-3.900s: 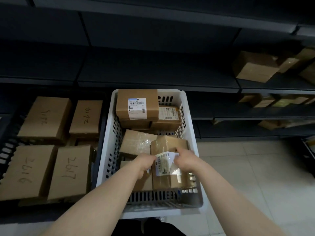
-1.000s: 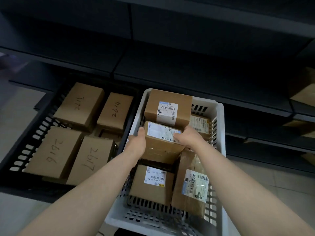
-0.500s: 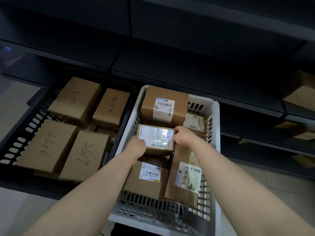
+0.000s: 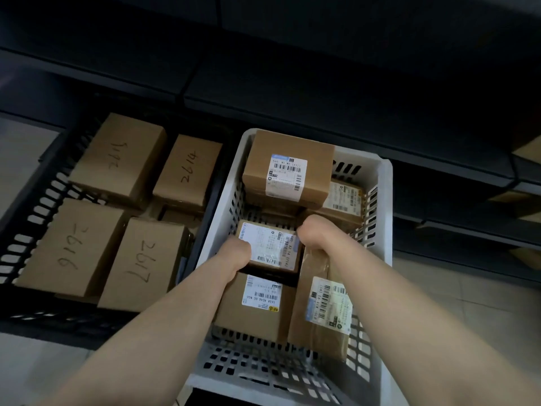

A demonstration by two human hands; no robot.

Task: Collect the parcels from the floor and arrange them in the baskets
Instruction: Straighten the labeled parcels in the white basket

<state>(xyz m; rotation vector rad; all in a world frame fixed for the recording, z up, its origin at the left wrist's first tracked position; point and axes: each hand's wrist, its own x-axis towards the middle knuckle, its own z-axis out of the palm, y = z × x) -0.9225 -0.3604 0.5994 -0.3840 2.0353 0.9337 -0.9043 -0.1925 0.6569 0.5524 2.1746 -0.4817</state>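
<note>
Cardboard box (image 4: pixel 269 244) sits pinched between the left grip (image 4: pixel 234 254) and the right grip (image 4: pixel 315 233). Lower it flat and slow into the white basket (image 4: pixel 385 206) below.

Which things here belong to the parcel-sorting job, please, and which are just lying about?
Job in hand: left hand, right hand, labelled parcel gripped between them, white basket, black basket, hand-numbered boxes inside it.
Lying about: dark shelving, cardboard boxes on the right shelves.

Fingertips of left hand (image 4: pixel 234 254) and right hand (image 4: pixel 317 234) hidden behind the labelled parcel (image 4: pixel 270 249). Black basket (image 4: pixel 38 206) cut off at left edge; lower parcels (image 4: pixel 178 216) under its top layer mostly covered. Fine label print (image 4: pixel 263 294) unreadable.
</note>
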